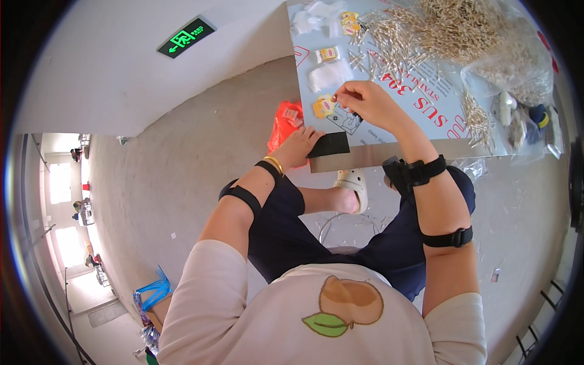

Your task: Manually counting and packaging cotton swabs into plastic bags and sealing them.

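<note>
My right hand (368,104) is over the metal-topped table, its thumb and forefinger pinched together; whatever is between them is too small to make out. Just beside those fingertips lies a small yellow-and-white packet (323,107). My left hand (299,146) rests at the table's near left corner, fingers stretched out and touching the end of a flat black strip (329,145). Farther up lie a stack of clear plastic bags (330,75) and another yellow-and-white packet (327,54). Loose, short pale sticks (398,45) spread across the table's far part.
A heap of these sticks (462,27) fills the far right, beside a clear plastic bag (517,67). A red plastic bag (283,129) hangs at the table's left edge. Rolls of tape (538,115) sit at the right. A lit green exit sign (186,37) is on the wall.
</note>
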A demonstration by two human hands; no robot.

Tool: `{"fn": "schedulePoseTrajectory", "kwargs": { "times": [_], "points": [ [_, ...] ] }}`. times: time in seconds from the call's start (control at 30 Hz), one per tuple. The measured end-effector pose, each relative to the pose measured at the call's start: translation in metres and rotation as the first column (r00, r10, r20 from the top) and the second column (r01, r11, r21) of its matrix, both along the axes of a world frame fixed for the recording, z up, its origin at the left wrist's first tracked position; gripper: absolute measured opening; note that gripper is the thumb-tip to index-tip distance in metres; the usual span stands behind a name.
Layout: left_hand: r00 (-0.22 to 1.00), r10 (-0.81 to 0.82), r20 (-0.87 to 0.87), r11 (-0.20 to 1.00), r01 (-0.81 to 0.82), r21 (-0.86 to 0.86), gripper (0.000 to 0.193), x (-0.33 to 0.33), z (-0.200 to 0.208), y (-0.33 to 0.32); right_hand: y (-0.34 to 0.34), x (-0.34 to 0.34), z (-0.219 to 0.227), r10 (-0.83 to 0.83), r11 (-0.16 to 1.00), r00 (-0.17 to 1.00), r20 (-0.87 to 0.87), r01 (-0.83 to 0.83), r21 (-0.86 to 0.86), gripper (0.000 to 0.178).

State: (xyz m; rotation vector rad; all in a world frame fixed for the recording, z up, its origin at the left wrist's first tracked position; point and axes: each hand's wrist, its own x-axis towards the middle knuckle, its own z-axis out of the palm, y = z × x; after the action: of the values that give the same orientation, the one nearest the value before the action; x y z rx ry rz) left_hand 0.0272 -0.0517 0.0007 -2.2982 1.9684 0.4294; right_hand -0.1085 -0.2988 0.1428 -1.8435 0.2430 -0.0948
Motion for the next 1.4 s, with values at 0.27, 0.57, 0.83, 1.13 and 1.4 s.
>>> {"fn": "schedulePoseTrajectory", "kwargs": {
  "times": [0.27,0.57,0.83,1.13,1.4],
  "points": [
    [0.892,0.363,-0.269,0.931,-0.361,0.057,0.107,0.007,0.015,0.015,-0.003,-0.001,-0.003,-0.002,1.000,1.000,0.003,0.002,0.000,0.025],
    [0.785,0.497,-0.369,0.862,-0.496,0.107,0.116,0.017,0.008,0.031,0.053,0.002,-0.088,0.145,0.815,0.951,-0.272,-0.271,-0.513,0.026],
    [0.550,0.601,-0.580,0.782,-0.557,0.281,0.101,0.031,-0.006,0.043,0.096,-0.021,-0.154,0.354,0.491,0.933,-0.070,-0.249,-0.835,0.060],
    [0.200,0.661,-0.723,0.584,-0.743,0.328,0.022,0.050,-0.034,0.054,0.106,-0.034,-0.166,0.325,0.448,0.922,-0.210,-0.345,-0.825,0.073],
    [0.326,0.697,-0.639,0.585,-0.774,0.243,0.025,0.055,-0.043,0.035,0.106,-0.036,-0.175,0.336,0.484,0.929,-0.153,-0.310,-0.819,0.077]
  ]
}}
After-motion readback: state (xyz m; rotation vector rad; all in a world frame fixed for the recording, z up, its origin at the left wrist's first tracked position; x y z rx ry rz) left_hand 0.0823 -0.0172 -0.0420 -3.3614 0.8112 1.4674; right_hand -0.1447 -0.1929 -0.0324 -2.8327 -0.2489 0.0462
